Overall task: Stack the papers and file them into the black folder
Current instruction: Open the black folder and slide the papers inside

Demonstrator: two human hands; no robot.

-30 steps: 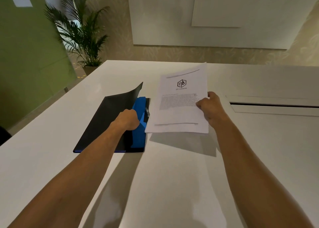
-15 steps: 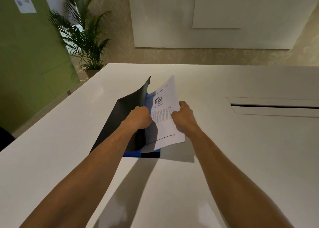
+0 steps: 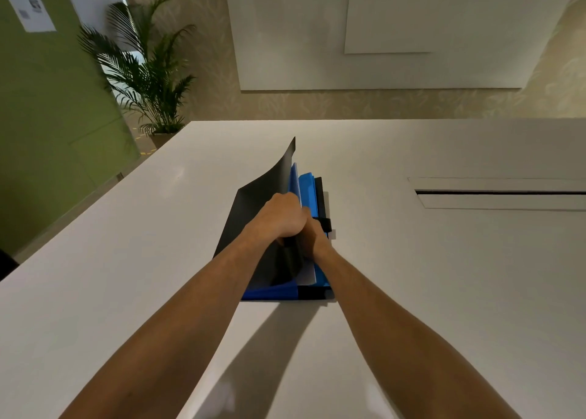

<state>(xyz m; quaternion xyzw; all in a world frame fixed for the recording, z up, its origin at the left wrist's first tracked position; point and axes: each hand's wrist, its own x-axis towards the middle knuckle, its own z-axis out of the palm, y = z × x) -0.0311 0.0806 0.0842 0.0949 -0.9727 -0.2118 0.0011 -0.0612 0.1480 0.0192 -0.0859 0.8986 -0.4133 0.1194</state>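
At the frame's centre the left hand [image 3: 279,216] grips the black folder [image 3: 260,209] cover raised while the right hand [image 3: 312,233], half hidden, pushes the papers [image 3: 307,274] inside, its grip unclear; next, I'd judge, seat them squarely and close the cover.

We see the folder [image 3: 285,238] lying on the surface [image 3: 133,260] near its middle, with its cover [image 3: 269,184] raised on the left side and the papers [image 3: 307,273] tucked inside beneath that cover. Our left hand [image 3: 279,217] grips the cover's edge, and our right hand [image 3: 314,235] sits just right of it, touching it, reaching into the folder. A slot [image 3: 501,193] in the surface lies well to the right, and a plant [image 3: 149,79] stands beyond the far-left corner.
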